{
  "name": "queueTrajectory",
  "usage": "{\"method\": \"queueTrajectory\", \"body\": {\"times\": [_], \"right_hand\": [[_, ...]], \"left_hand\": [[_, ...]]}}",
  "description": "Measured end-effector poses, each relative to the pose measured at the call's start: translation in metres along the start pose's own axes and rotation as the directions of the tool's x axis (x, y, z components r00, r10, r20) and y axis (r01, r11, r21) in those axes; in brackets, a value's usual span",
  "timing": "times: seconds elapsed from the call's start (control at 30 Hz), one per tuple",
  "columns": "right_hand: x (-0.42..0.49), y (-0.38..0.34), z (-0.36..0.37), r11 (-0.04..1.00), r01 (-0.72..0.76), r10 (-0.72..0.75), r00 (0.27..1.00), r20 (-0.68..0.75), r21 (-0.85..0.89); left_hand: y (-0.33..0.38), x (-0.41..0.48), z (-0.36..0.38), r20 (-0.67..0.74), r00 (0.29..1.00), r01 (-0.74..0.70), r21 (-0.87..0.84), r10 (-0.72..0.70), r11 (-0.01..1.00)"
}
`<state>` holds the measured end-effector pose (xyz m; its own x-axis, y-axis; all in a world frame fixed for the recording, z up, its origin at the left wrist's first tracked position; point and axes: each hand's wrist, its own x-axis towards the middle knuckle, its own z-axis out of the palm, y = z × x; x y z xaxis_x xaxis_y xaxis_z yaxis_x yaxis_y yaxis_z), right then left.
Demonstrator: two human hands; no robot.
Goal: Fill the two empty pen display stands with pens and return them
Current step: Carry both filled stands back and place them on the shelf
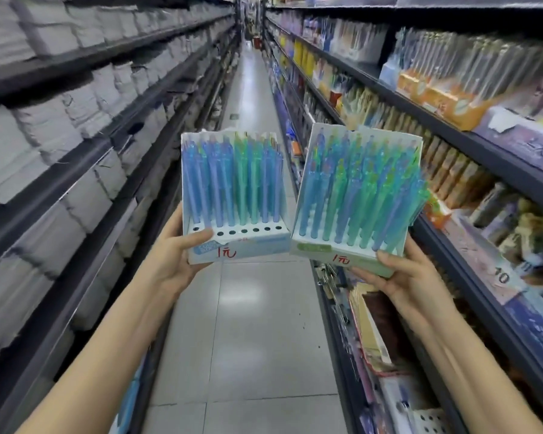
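Note:
I hold two white pen display stands up in front of me in a shop aisle. My left hand (176, 249) grips the base of the left stand (251, 245), thumb on top beside its front row of open holes; blue and green pens (229, 180) stand in the rows behind. My right hand (402, 270) grips the lower right corner of the right stand (333, 252), which tilts to the right and is packed with blue and green pens (361, 189). Both stands carry a red price mark on the front.
Long shelves line both sides of the aisle: grey stacked paper goods on the left shelves (60, 145), boxed pens and stationery on the right shelves (452, 98). A tiled floor (251, 339) runs straight ahead between them.

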<state>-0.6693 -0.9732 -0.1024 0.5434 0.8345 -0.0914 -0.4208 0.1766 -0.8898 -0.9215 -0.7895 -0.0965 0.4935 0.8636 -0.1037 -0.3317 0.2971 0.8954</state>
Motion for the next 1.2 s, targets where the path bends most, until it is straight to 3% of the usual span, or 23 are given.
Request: {"method": "queueTrajectory", "body": {"times": [0.23,0.47,0.87,1.2], "right_hand": [[0.164,-0.017,0.019,0.997,-0.019,0.018,1.0,0.012,0.076],[0.336,-0.018,0.038,0.998,0.04,-0.037,0.997,-0.069,0.048],[0.593,-0.053,0.06,0.992,0.107,-0.098,0.986,-0.133,0.066],[0.793,-0.097,0.053,0.988,0.151,-0.148,0.985,-0.092,0.025]], "left_hand": [[0.011,0.153,0.005,-0.031,0.999,0.012,-0.018,-0.012,1.0],[0.026,0.344,0.005,0.084,0.996,0.019,0.03,-0.021,0.999],[0.064,0.638,0.046,0.146,0.986,0.076,0.025,-0.079,0.997],[0.069,0.84,0.095,0.069,0.997,0.044,-0.029,-0.042,0.999]]}}
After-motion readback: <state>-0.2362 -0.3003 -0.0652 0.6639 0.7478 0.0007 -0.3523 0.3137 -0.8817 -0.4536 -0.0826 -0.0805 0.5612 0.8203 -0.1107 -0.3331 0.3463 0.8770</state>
